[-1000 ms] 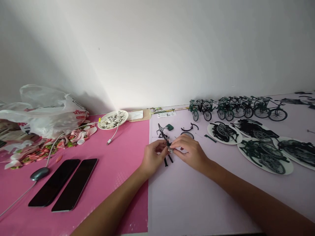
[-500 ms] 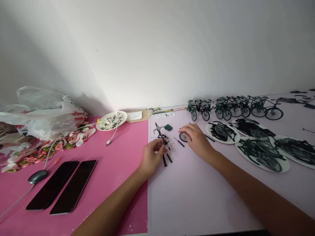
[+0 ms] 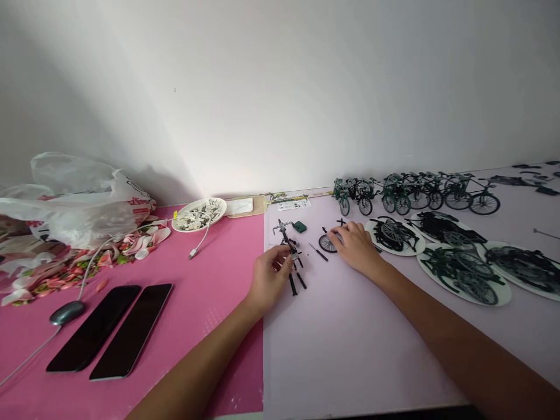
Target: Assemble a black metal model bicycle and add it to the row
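My left hand (image 3: 273, 274) is closed, its thumb and fingertips pinched round a small black model bicycle frame (image 3: 286, 236) that has grey handlebars at its far end. Just below it, slim black parts (image 3: 297, 284) lie on the pale table. My right hand (image 3: 355, 248) is low over the table with fingers bent together; whatever they grip, if anything, is hidden. At its fingertips lies a small spoked wheel (image 3: 326, 244), and a black cross-shaped part (image 3: 340, 222) is just beyond. Between the hands are a thin screwdriver (image 3: 321, 253) and a dark green piece (image 3: 300, 226).
Several model bicycles (image 3: 457, 192) stand along the wall at right. White plates (image 3: 507, 289) of bicycle parts lie before them. Leftward on the pink surface are two phones (image 3: 131, 332), a mouse-like grey device (image 3: 67, 313), a cable, a dish (image 3: 225, 208), a plastic bag (image 3: 79, 204) and petals.
My right hand has shifted slightly right and lowered, uncovering more of the wheel and the cross-shaped part. The left hand stays in place, and the bicycle frame in it has turned a little.
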Tool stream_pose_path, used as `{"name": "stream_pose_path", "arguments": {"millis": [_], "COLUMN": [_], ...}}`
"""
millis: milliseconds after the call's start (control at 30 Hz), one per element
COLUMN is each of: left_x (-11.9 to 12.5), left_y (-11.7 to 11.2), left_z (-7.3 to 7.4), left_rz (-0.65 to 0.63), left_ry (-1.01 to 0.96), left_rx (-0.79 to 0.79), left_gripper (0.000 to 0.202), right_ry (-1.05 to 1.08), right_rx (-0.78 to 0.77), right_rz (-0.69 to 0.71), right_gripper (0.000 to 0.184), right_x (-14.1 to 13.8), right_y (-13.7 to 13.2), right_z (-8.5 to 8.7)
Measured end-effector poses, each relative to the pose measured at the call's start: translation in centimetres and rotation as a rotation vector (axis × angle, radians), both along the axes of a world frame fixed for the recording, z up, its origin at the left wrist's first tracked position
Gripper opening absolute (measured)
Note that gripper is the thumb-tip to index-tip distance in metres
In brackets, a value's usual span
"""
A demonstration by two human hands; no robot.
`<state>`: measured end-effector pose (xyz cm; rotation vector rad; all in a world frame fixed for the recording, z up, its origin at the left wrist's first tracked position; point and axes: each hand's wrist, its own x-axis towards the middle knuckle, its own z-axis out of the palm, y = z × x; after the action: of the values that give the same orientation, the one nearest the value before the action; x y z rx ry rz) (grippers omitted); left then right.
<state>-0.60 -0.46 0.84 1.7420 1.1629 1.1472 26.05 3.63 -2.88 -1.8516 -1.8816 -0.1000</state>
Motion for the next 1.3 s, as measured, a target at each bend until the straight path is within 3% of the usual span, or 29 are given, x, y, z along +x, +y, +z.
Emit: {"name": "stream_pose_path", "arguments": {"millis": [333,667,867,1300], "left_x": [-0.1,0.0,0.0,-0.1], "left_y": [0.3,0.6,0.5,0.5], "left_z": [0.1,-0.1,-0.1,-0.3], "left_rz": [0.11,0.137,0.11,0.108], "left_ry": [-0.024,-0.062,-0.079,-0.115], "left_rx": [0.131,0.078,0.066,0.079], "left_gripper": [0.023,0.023,0.023,0.024], "right_ry": [0.074,0.301,0.328,0.56], "right_rx": [0.009,0.159,0.217,0.301], "right_rz": [-0.014,0.053,0.037,0.166], "right_gripper": [0.042,0.048,0.052,0.037], "right_x": [-0.2,-0.7,-1.0,-2.0], "right_y": [0.1,-0.5,-0.8,-1.2], "right_z": [-0.3,0.9,1.1,1.3]}}
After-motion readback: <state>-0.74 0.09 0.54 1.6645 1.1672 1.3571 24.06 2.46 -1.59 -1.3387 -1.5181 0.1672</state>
